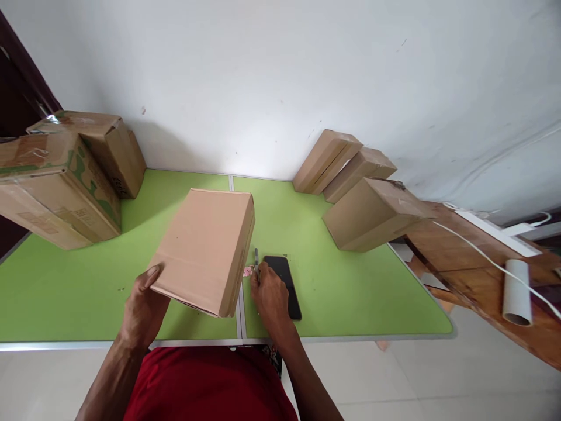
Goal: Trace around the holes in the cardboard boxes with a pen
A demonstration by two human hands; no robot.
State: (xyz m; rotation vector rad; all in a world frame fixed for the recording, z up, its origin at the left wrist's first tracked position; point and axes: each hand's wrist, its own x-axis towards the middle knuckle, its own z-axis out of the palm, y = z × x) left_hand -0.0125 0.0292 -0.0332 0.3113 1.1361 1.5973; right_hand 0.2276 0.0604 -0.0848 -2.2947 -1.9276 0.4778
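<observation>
clasping brown carton (204, 251) in left hand (145, 305), grey tool (256, 256) in right hand (270, 292), print (83, 216) on leftmost box (56, 190) illegible

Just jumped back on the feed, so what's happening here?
A person's left hand grips a cardboard box, tilted over the green table. The right hand has its fingers on a small grey item, too small to identify, beside a black smartphone. Other boxes stand towards both ends.

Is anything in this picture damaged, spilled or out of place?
The white wall behind the green rectangular table looks marred: a brownish spot at left and a dark mark at upper right interrupt its plain surface. Nothing looks spilled.
</observation>
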